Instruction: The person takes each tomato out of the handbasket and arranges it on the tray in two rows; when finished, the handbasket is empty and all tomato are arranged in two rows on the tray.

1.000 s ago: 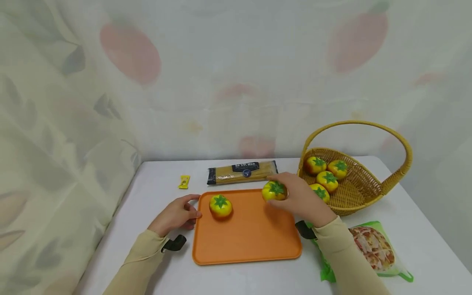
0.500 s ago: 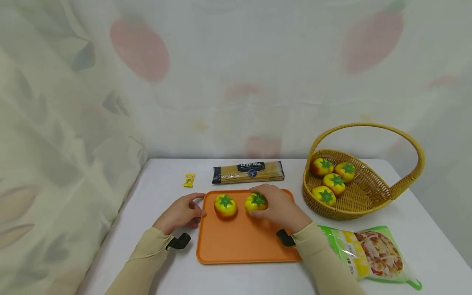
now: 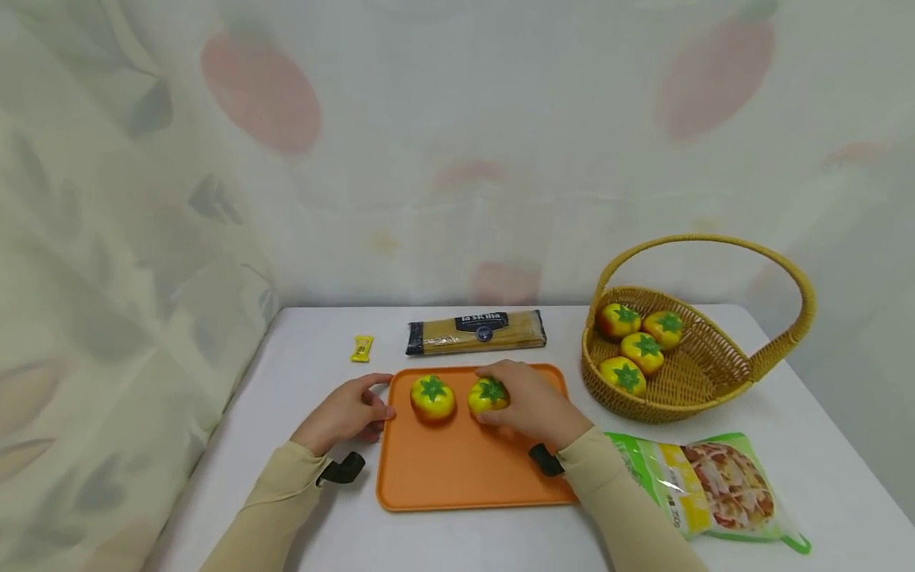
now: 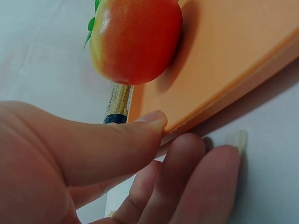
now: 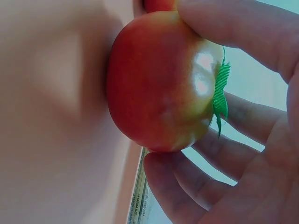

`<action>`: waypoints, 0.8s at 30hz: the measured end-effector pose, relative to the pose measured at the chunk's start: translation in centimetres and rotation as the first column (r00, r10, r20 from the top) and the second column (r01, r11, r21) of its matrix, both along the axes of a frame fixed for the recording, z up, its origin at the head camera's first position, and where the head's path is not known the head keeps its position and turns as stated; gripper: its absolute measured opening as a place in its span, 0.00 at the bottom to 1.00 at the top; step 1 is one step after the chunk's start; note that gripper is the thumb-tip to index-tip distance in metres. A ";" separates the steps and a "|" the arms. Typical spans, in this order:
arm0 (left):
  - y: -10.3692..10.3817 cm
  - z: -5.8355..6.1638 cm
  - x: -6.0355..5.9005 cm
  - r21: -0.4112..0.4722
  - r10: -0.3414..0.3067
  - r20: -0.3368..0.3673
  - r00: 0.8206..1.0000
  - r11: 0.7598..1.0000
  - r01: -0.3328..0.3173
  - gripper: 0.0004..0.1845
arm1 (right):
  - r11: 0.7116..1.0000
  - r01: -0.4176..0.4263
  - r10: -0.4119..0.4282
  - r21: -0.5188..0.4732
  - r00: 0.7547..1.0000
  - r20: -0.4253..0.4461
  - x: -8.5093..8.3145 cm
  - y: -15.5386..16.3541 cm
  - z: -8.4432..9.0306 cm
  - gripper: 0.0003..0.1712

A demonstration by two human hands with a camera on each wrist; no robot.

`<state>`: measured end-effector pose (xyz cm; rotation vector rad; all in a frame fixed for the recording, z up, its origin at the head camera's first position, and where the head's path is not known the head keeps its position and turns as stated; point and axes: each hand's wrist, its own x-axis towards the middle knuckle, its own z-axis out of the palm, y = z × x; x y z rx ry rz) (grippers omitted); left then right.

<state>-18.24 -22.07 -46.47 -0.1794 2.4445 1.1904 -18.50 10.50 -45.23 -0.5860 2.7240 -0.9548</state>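
An orange tray lies on the white table. Two yellow-red toy tomatoes with green tops stand on its far part. My right hand grips the right tomato, fingers curled round it, as the right wrist view shows close up. The left tomato stands free beside it and fills the top of the left wrist view. My left hand holds the tray's left edge, thumb on the rim and fingers under it.
A wicker basket with a tall handle stands at the right, holding several more tomatoes. A pasta packet lies behind the tray, a small yellow packet at its left, a green food bag at front right.
My right hand carried the tomato from the tray's far right corner leftwards and set it down beside the first tomato. My left hand stayed on the tray's edge.
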 end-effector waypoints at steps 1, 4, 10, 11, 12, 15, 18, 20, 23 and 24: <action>0.0 0.0 0.0 -0.003 0.000 0.002 1.000 1.000 0.000 0.34 | 1.000 0.004 -0.004 -0.001 1.000 0.007 0.0 0.0 0.0 0.38; -0.1 0.0 0.2 0.001 0.001 0.006 1.000 1.000 -0.001 0.34 | 1.000 0.014 -0.014 -0.006 1.000 0.015 0.1 0.0 0.0 0.38; -0.1 0.1 0.0 0.000 -0.001 -0.003 1.000 1.000 0.001 0.35 | 1.000 0.003 -0.003 -0.003 1.000 0.010 0.1 -0.1 0.1 0.38; -0.1 0.0 0.0 -0.001 -0.001 -0.005 1.000 1.000 0.001 0.35 | 1.000 0.001 -0.001 -0.002 1.000 0.010 0.0 -0.1 0.1 0.38; -0.1 0.0 -0.1 -0.003 0.000 -0.005 1.000 1.000 0.000 0.35 | 1.000 -0.001 0.001 0.001 1.000 0.010 0.0 -0.1 0.0 0.38; -0.1 0.0 -0.2 -0.006 -0.005 -0.006 1.000 1.000 0.005 0.35 | 1.000 -0.006 0.006 0.009 1.000 0.009 0.0 -0.1 0.1 0.38; -0.2 0.0 -0.2 -0.007 -0.010 -0.006 1.000 1.000 0.010 0.35 | 1.000 -0.004 0.003 0.017 1.000 0.015 0.1 -0.2 0.1 0.38; -0.2 -0.2 -0.3 -0.007 -0.010 -0.004 1.000 1.000 0.009 0.35 | 1.000 0.000 -0.001 0.017 1.000 0.022 0.1 -0.2 0.1 0.38; -0.3 -0.3 -0.3 -0.008 -0.017 -0.007 1.000 1.000 0.017 0.35 | 1.000 0.000 0.000 0.012 1.000 0.024 0.1 -0.2 0.1 0.39; -0.4 -0.4 -0.3 -0.008 -0.019 -0.008 1.000 1.000 0.019 0.35 | 1.000 -0.002 0.002 0.011 1.000 0.024 0.1 -0.1 0.1 0.39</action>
